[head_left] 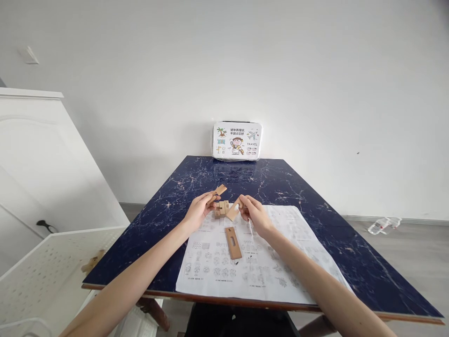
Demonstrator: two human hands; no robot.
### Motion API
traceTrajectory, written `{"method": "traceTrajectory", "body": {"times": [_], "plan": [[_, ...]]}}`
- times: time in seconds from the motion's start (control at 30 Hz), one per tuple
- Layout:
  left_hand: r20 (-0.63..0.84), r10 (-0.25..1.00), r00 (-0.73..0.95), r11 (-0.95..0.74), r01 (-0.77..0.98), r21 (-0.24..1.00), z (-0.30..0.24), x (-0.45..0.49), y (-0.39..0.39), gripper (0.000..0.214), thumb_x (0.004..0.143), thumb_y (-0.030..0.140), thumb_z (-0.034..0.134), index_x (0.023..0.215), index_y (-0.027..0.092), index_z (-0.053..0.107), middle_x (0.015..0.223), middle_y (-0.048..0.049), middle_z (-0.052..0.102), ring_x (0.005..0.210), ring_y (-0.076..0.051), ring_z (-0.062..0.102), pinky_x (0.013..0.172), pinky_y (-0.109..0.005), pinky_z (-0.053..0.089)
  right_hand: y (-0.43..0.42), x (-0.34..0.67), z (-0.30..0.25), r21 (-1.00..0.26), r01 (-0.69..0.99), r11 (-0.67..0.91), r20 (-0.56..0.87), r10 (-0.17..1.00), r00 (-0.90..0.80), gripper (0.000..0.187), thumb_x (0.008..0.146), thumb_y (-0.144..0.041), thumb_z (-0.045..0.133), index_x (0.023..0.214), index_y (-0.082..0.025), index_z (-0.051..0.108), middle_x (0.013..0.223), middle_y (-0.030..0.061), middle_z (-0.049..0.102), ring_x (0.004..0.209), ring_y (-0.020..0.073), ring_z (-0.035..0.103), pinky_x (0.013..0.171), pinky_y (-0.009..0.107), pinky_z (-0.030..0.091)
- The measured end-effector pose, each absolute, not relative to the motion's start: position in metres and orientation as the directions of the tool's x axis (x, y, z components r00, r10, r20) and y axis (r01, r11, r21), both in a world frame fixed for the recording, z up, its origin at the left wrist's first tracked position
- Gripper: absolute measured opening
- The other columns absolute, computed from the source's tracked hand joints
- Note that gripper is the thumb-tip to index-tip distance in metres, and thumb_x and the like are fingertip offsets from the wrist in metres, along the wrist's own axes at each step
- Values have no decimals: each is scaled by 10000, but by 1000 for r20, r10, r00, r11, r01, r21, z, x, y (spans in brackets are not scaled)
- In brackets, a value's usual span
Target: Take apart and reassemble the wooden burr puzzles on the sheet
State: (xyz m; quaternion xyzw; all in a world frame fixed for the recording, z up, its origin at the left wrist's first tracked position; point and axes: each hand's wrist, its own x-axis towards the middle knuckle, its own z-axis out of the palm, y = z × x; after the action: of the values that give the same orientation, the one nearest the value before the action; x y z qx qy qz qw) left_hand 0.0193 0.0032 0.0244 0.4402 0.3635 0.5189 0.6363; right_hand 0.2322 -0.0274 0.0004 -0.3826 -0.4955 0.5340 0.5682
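Note:
My left hand (200,208) is closed around a flat wooden piece (220,189), whose end sticks out beyond the fingers. In my right hand (255,214) a slotted wooden plate (232,212) is pinched by its upper end and slants down to the left. Between the two hands sits a small notched wooden block (220,210), close to the left fingers; whether they touch it I cannot tell. Nearer to me, another slotted wooden plate (233,243), marked with a 2, lies flat on the printed sheet (259,276).
The dark blue marble-patterned table (164,220) has its far edge at the wall. A white illustrated case (237,141) stands there. Left of the table is a white perforated basket (52,262) with wooden pieces (91,261) inside. Clear plastic packaging (384,225) lies on the floor at right.

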Motion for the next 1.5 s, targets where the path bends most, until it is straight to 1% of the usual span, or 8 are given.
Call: {"method": "traceTrajectory", "body": {"times": [0.17,0.33,0.5,0.6,0.73,1.03,1.27,1.5], "plan": [[4,980,199,61,-321,945,26,19,2,243,919,292,701,1068,108,758,929,-86,693,677,-115,548,668,-277,474,-28,232,1,-954,180,242,205,958,-200,573,925,-706,541,647,-228,391,603,-45,394,528,115,360,515,275,287],[34,969,244,30,-253,967,27,20,-1,272,908,349,698,1075,138,737,953,-67,676,653,-111,531,676,-295,461,-23,241,-2,-747,506,431,271,893,-360,532,967,-527,502,583,-215,306,547,-49,322,533,110,290,558,288,247],[44,967,251,17,-235,972,25,20,0,274,928,351,662,1095,138,709,923,-59,654,665,-122,530,690,-302,455,-22,246,-7,-539,697,473,264,881,-393,446,898,-397,598,575,-210,354,531,-38,445,521,112,367,572,288,264],[48,967,252,11,-229,973,24,21,0,268,928,350,649,1090,145,706,887,-46,633,671,-131,525,686,-304,452,-24,246,-6,-510,714,480,248,877,-412,273,893,-365,621,694,-215,509,608,-26,565,556,124,465,579,277,287],[39,968,247,19,-228,973,24,22,-1,259,930,334,636,1086,139,703,870,-42,618,676,-135,518,687,-302,445,-27,245,1,-536,654,533,263,842,-471,104,897,-323,639,864,-226,622,683,-27,557,614,133,488,597,271,322],[24,966,258,34,-217,976,25,23,-2,311,905,354,653,1108,124,701,771,-12,581,655,-133,509,689,-303,432,-29,254,15,-677,514,526,55,732,-679,644,676,-667,865,1144,-270,668,1122,65,563,998,250,546,810,358,489],[18,964,264,38,-204,978,22,21,-1,330,902,357,655,1133,125,701,773,-13,594,661,-131,515,696,-292,437,-25,262,18,-727,483,487,-70,648,-759,790,634,-583,922,1328,-358,617,1314,68,462,1212,307,490,979,426,493],[1,962,274,53,-189,981,21,22,-2,344,918,352,648,1172,128,708,737,-12,583,658,-143,521,697,-299,445,-28,256,16,-720,500,482,-77,660,-747,768,644,-601,916,1302,-351,607,1322,70,419,1180,298,494,963,451,511]]}}
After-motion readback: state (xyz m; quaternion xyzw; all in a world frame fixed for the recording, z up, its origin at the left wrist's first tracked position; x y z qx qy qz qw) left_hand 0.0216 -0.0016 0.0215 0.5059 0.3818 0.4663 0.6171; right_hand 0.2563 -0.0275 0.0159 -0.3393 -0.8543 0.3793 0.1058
